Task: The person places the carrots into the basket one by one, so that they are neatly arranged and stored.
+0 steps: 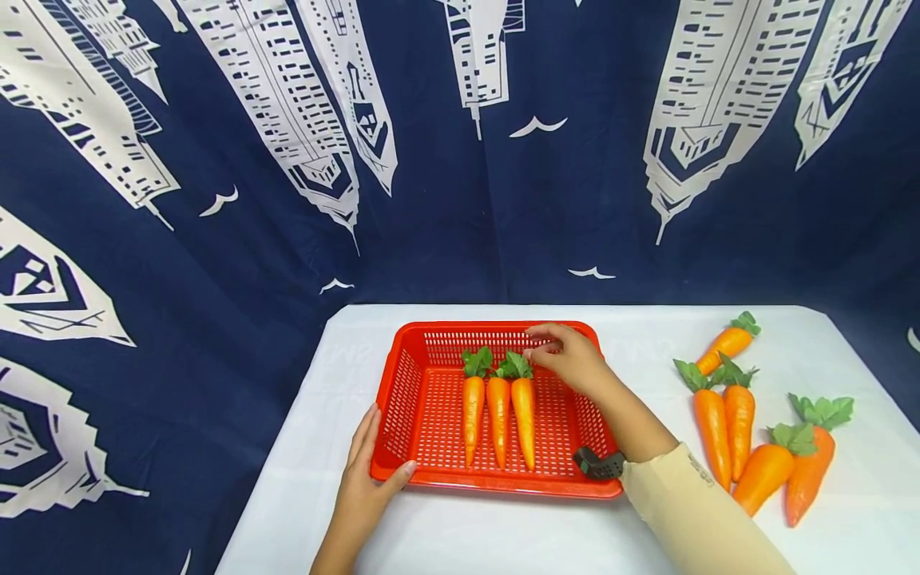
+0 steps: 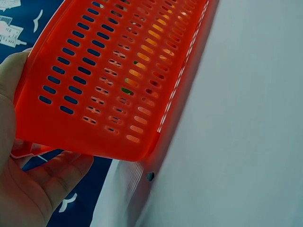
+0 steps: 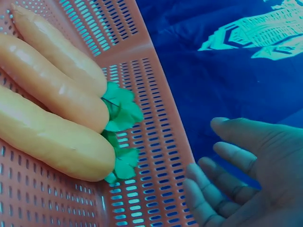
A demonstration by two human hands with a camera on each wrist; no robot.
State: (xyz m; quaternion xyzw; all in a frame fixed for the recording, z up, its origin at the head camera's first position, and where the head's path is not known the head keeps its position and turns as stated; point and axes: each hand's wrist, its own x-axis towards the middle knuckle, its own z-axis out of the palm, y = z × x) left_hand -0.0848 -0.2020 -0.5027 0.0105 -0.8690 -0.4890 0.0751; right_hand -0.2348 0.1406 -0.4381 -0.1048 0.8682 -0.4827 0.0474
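Note:
A red plastic basket [image 1: 438,477] with slotted walls holds three carrots side by side: a left carrot [image 1: 473,415], a middle carrot [image 1: 498,419] and a right carrot [image 1: 524,419], leafy tops toward the far wall. My left hand [image 1: 364,487] grips the basket's near left corner, thumb at the front rim and fingers along the left side. Over the basket's far right part is my right hand [image 1: 571,359], fingers loosely bent and holding nothing. In the right wrist view its fingertips [image 3: 191,172] overlap the far rim, a little apart from the green leaves [image 3: 125,163].
Several more carrots lie on the white table [image 1: 647,519] to the right, among them an upper carrot [image 1: 724,349] and a thick carrot [image 1: 764,475]. A dark blue cloth [image 1: 460,224] with white buildings hangs behind. A black wrist strap [image 1: 600,463] is on the right forearm.

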